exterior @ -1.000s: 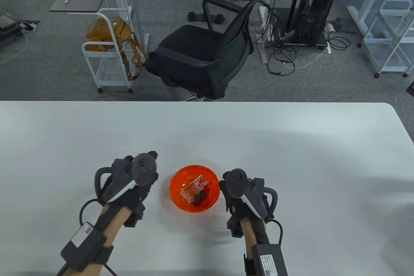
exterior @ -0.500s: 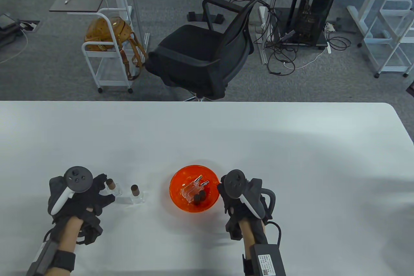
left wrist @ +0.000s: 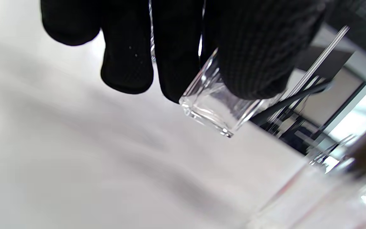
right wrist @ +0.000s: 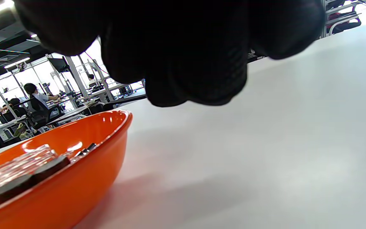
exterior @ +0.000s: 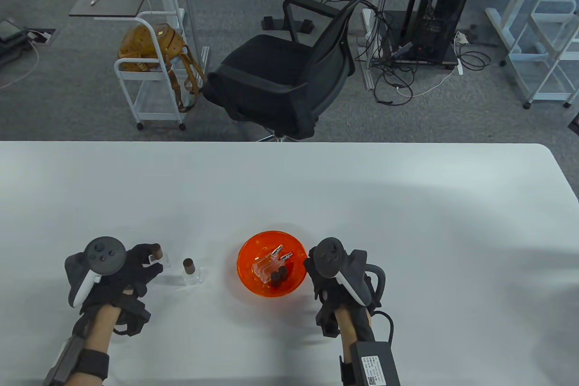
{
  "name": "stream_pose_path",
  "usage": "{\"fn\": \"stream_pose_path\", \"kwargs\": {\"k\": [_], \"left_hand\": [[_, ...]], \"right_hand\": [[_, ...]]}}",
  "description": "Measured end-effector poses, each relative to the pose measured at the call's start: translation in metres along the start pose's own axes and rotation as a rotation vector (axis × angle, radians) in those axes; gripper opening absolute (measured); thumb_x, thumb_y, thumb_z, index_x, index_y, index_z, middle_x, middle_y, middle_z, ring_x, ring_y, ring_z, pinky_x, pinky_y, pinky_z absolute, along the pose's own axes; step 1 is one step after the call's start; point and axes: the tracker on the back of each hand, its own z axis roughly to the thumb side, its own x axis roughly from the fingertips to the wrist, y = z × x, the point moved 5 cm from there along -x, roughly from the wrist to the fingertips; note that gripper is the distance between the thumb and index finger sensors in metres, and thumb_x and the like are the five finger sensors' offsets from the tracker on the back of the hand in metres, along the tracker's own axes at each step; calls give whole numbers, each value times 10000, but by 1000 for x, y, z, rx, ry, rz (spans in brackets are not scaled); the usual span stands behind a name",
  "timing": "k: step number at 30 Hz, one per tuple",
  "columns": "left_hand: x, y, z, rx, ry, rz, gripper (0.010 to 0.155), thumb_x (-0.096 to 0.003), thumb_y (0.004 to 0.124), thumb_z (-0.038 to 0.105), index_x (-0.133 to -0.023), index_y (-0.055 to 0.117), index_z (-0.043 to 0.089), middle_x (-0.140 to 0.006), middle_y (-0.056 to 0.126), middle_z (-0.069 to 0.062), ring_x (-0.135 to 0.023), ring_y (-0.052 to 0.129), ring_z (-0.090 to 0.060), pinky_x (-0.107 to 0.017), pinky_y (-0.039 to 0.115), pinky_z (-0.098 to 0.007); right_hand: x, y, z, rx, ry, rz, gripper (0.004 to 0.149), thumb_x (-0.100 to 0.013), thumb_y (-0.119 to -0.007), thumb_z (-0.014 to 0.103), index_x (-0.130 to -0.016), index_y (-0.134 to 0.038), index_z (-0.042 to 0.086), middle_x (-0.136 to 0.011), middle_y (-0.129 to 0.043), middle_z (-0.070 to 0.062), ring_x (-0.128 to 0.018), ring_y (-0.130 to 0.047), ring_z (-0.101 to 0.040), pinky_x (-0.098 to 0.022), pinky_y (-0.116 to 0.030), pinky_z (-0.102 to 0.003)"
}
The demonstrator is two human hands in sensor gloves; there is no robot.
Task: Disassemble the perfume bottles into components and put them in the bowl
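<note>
two capped bottles (exterior: 192,270), one bowl (exterior: 253,286)

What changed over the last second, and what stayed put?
The left hand swung left, away from the bowl, to the two capped bottles it had been covering, and now grips the left bottle, lifted off the table in the left wrist view. The other bottle, the bowl's contents and the right hand beside the bowl stayed as they were.
</note>
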Motion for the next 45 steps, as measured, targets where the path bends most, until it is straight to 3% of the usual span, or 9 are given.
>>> {"fn": "stream_pose_path", "kwargs": {"k": [7,14,19,22,27,35,38,41,45], "left_hand": [[37,-29,94,71,298,118,540,-404,920,434,-918,868,278,-876,1030,-36,-731,1020,-320,-606,735,-566],[63,28,149,-17,453,-31,541,-406,914,437,-919,871,271,-866,1031,-39,-721,1023,-310,-599,744,-555],[63,60,151,-102,448,-111,541,-404,916,432,-916,877,262,-861,1035,-44,-712,1026,-315,-592,745,-558],[63,66,151,-135,447,-123,539,-404,917,433,-914,880,263,-859,1035,-44,-712,1025,-313,-594,744,-558],[65,68,154,-142,457,-125,539,-404,918,433,-914,885,261,-853,1035,-45,-708,1022,-313,-594,742,-558],[64,69,148,-153,436,-129,540,-406,909,434,-910,884,242,-852,1041,-60,-706,1033,-318,-588,751,-558],[63,69,145,-148,426,-136,536,-411,905,429,-911,876,240,-861,1048,-66,-706,1050,-318,-582,763,-556],[62,69,143,-133,420,-143,539,-419,894,420,-918,857,221,-866,1055,-88,-705,1076,-323,-573,778,-556],[62,71,142,-118,411,-158,543,-431,875,405,-931,828,199,-866,1048,-102,-708,1089,-327,-569,787,-558]], "right_hand": [[5,6,17,-10,52,-19,510,-371,-757,503,-823,-854,289,-766,-1006,9,-434,-1067,-109,-500,-837,-507],[18,17,45,-36,146,-66,510,-371,-757,503,-825,-851,291,-769,-1002,11,-438,-1067,-109,-503,-837,-506],[32,27,75,-165,272,-75,501,-367,-750,520,-814,-857,323,-781,-996,32,-468,-1066,-98,-528,-832,-497],[43,22,97,-258,372,7,530,-345,-774,549,-829,-841,343,-818,-972,35,-510,-1054,-104,-552,-817,-503],[55,9,124,-143,441,-10,597,-307,-842,545,-864,-785,340,-811,-939,64,-508,-1038,-77,-557,-818,-489],[48,34,102,-286,358,-135,513,-335,-861,469,-827,-808,334,-771,-952,55,-461,-1037,-65,-536,-831,-478],[37,31,80,-144,272,-164,512,-347,-867,442,-838,-812,309,-788,-947,23,-446,-1035,-81,-516,-831,-494],[27,9,71,162,209,-152,515,-340,-875,445,-832,-829,299,-774,-961,18,-419,-1037,-81,-498,-839,-498],[18,-14,69,350,173,-123,502,-339,-880,452,-824,-845,327,-813,-930,25,-444,-1017,-74,-524,-823,-499]]}}
